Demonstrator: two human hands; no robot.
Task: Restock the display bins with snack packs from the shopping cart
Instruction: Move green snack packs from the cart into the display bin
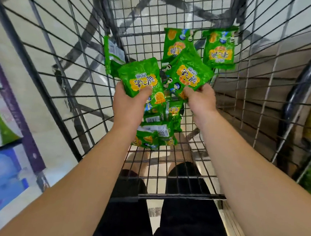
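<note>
Inside the wire shopping cart [60, 75], left hand [128, 104] gripped one green snack pack [140, 77] with yellow-panelled Chinese lettering, right hand [201, 99] pinched a second pack [189, 73], loose packs [219, 48] against the far edge.

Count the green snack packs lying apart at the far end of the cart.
3: one far left pack standing against the side mesh, one middle pack partly under the right hand's pack, one far right pack. The near pile may hide more.
</note>
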